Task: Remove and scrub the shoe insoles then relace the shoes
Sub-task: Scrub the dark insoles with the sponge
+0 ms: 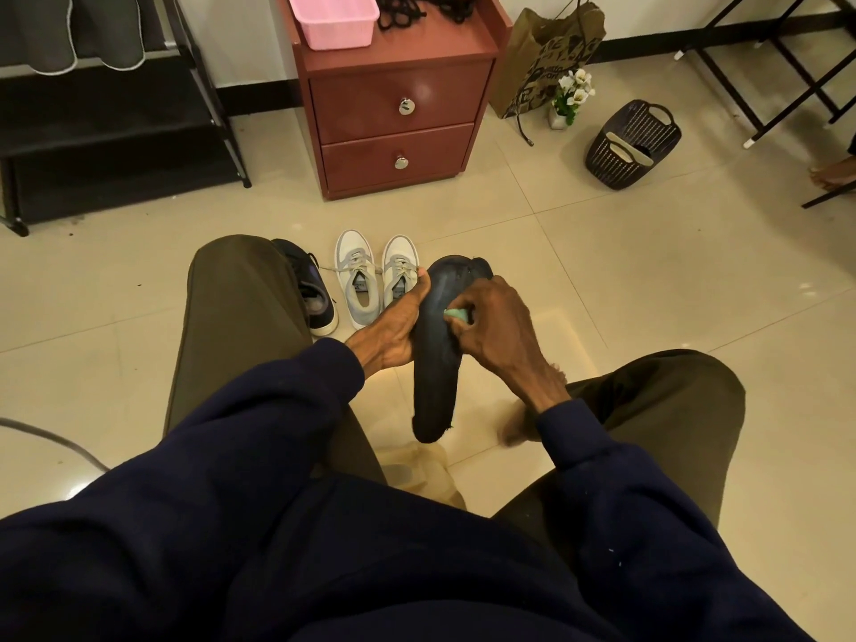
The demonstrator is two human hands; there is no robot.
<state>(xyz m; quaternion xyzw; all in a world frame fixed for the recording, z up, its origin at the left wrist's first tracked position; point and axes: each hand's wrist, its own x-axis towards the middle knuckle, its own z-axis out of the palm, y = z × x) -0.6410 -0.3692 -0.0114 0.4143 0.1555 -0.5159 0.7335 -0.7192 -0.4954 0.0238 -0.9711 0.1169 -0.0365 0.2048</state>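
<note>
Left fingers (415, 293) grip one insole (435, 377); right fingers (468, 295) pinch one green scrubber (456, 314); three shoes (359, 289).

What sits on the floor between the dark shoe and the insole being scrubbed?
A pair of grey-white sneakers, side by side, in the head view.
</note>
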